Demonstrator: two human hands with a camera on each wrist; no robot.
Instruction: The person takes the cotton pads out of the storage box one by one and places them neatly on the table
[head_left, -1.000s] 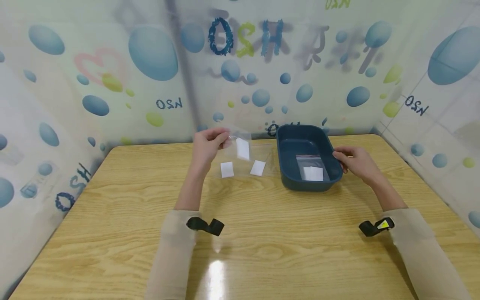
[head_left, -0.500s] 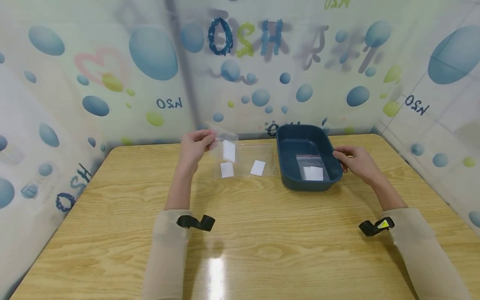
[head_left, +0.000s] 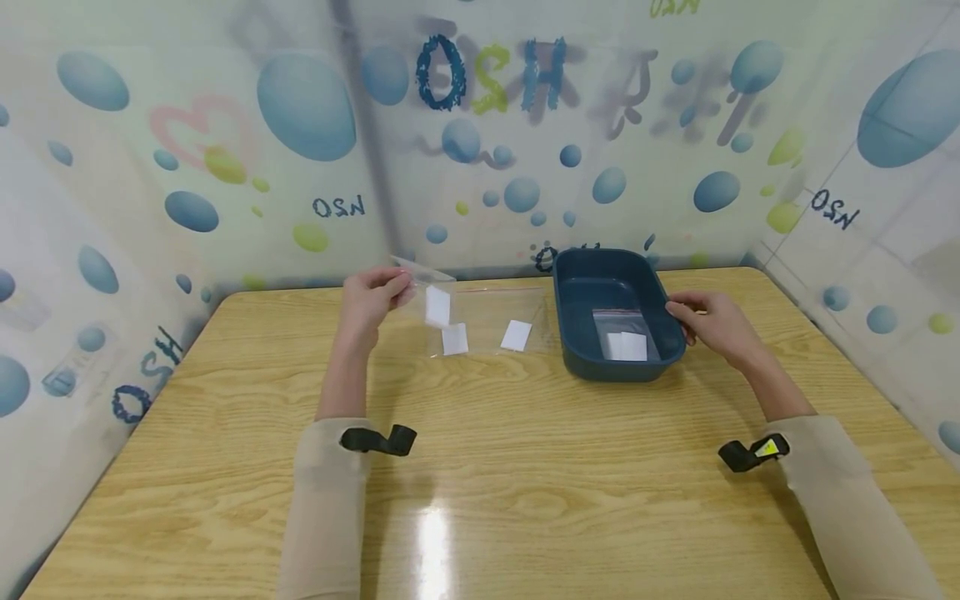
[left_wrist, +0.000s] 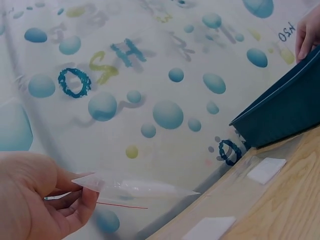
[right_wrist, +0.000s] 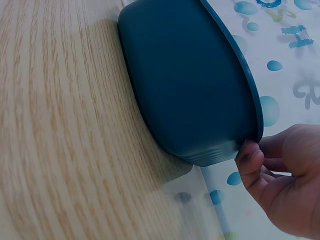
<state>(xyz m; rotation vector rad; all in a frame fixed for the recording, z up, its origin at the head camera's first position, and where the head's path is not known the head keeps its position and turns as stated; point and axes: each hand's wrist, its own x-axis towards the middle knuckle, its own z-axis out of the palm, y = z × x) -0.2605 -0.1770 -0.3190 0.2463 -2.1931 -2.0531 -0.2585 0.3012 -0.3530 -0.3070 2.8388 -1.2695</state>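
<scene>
Between thumb and fingers, my left hand [head_left: 369,307] pinches the top corner of a clear zip bag [left_wrist: 132,188] with a white square inside. The held bag hangs over the left end of the clear bags lying on the table, where one white square [head_left: 454,339] and another white square [head_left: 516,335] show through the plastic. At the right, my right hand [head_left: 708,321] grips the rim of a dark blue plastic basin [right_wrist: 185,80], thumb on one side and fingers on the other. Inside that basin lies a red-sealed zip bag [head_left: 628,335] holding white squares.
The wood-grain table [head_left: 480,483] runs up to a wall covering [head_left: 480,167] printed with blue and green drops, close behind the bags and basin. Black wrist mounts [head_left: 378,440] sit on the sleeves.
My left hand has moved left and slightly down, carrying the pinched zip bag from the middle of the lying bags to their left end. My right hand and the basin have stayed put.
</scene>
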